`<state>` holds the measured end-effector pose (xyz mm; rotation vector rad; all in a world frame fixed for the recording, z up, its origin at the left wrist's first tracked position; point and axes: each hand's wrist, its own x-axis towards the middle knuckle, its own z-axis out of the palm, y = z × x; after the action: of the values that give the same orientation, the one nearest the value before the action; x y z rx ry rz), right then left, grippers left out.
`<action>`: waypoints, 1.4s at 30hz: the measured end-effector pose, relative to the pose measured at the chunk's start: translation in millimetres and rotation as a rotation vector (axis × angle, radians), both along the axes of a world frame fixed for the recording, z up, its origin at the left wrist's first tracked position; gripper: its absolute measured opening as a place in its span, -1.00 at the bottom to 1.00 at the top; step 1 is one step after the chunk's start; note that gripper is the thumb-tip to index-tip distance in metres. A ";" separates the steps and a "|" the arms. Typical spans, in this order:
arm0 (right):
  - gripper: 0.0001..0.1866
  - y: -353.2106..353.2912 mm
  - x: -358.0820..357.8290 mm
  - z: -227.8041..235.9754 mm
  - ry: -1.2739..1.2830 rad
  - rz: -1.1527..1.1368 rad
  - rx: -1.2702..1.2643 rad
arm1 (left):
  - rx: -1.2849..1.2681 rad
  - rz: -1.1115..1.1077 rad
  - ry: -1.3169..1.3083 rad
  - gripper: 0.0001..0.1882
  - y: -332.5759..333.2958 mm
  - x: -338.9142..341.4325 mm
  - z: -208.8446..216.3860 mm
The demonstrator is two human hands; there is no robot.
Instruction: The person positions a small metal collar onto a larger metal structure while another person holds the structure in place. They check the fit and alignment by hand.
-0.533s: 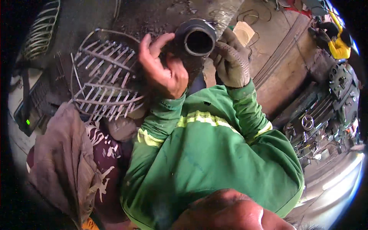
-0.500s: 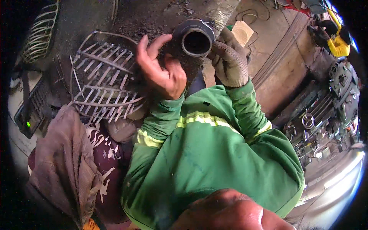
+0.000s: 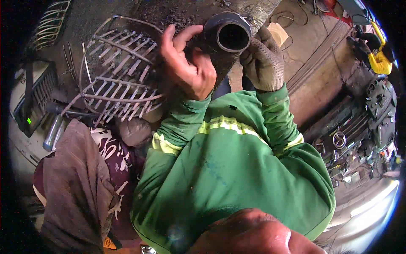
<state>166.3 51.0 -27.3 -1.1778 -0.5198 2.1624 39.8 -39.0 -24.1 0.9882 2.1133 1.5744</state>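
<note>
A short, dark metal pipe [image 3: 220, 42] with a wide collar is held up, its round open end facing me. My right hand [image 3: 264, 63], in a grey dotted work glove, has its thumb and fingers closed at the right side of the pipe's rim. Just left of the pipe is my bare left hand [image 3: 188, 63], its fingers apart and partly curled. Its index fingertip comes close to the collar; whether it touches cannot be made out. Green sleeves with yellow reflective bands cover both my arms.
A welded metal grille [image 3: 122, 72] of several bars lies at the left, beside a person under a brown cloth [image 3: 76, 182]. A person in yellow [image 3: 379, 61] is at the far right. Machinery with a handwheel [image 3: 339, 139] stands at the right. Long metal bars [image 3: 315, 55] lie on the floor.
The pipe and both hands have shifted right and slightly up in the picture, along with much of the surroundings. The right hand stays closed at the rim, the left hand stays open.
</note>
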 end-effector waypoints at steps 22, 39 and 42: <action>-0.53 -9.0 -10.9 0.7 -0.052 -0.014 0.053 | -0.010 -0.053 0.015 -0.24 -6.5 -4.3 -7.5; -0.56 -5.0 4.9 4.6 -0.096 0.088 0.083 | -0.217 -0.296 0.178 0.01 -3.6 -8.5 -1.2; -0.54 -3.5 3.7 4.9 -0.088 0.065 0.102 | -0.218 -0.286 0.164 0.04 -1.5 -6.9 -6.7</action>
<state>170.0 47.5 -22.4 -1.2194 -0.7068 2.1189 32.9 -40.5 -30.7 1.3094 2.0797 1.1359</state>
